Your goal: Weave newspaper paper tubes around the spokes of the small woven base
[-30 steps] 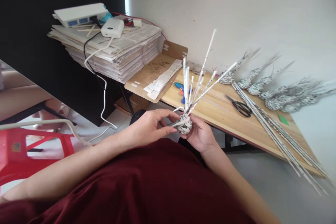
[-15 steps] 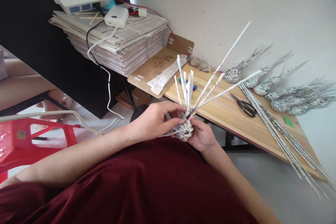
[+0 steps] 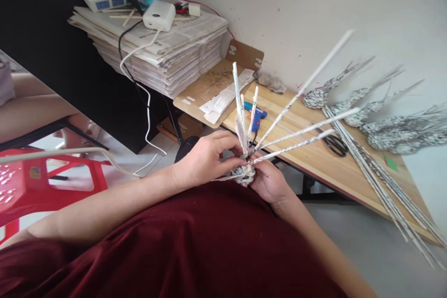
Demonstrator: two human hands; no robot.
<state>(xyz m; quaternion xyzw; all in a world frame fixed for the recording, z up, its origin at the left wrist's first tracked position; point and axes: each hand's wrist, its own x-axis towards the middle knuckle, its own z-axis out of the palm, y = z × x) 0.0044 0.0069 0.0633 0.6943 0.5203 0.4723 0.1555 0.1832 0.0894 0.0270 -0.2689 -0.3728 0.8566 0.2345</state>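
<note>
Both my hands hold a small woven ball of rolled newspaper [image 3: 246, 174] just above my lap. Several long paper sticks [image 3: 296, 100] fan up and to the right out of it. My left hand [image 3: 206, 158] is closed, its fingers pinching a paper strip at the left side of the weave. My right hand [image 3: 267, 180] cups the ball from below and the right, fingers wrapped round it.
A wooden table [image 3: 314, 158] holds black scissors [image 3: 334, 144], a blue glue gun [image 3: 255, 114], a bundle of long paper sticks [image 3: 384, 191] and several finished woven pieces [image 3: 384, 123]. A newspaper stack [image 3: 157, 51] with a white charger stands at left, a red stool [image 3: 45, 181] lower left.
The woven piece has turned in my hands, so the paper sticks now fan lower and further right. My left fingers shifted along the weave. The view drifted slightly left.
</note>
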